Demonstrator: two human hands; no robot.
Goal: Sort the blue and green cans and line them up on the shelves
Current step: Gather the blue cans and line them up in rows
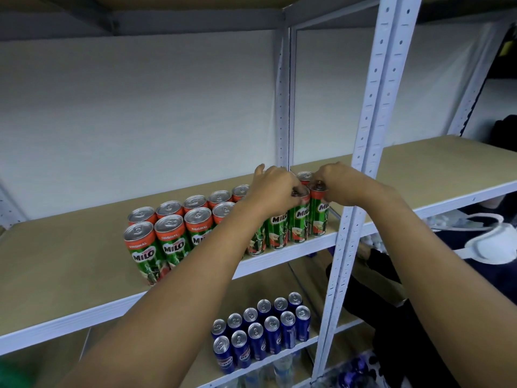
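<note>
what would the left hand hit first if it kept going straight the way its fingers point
Probably the back corner post of the shelf. The left hand, gripping a green can by its top, has fingers pointing toward the back wall near that post; depth is unclear, so it may reach the wall first.

"MILO" in white letters on the green cans, "ORIGINAL" on their red top bands, blue cans' labels unreadable

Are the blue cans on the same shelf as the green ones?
No, the blue cans stand on the lower shelf, below the green cans.
</note>
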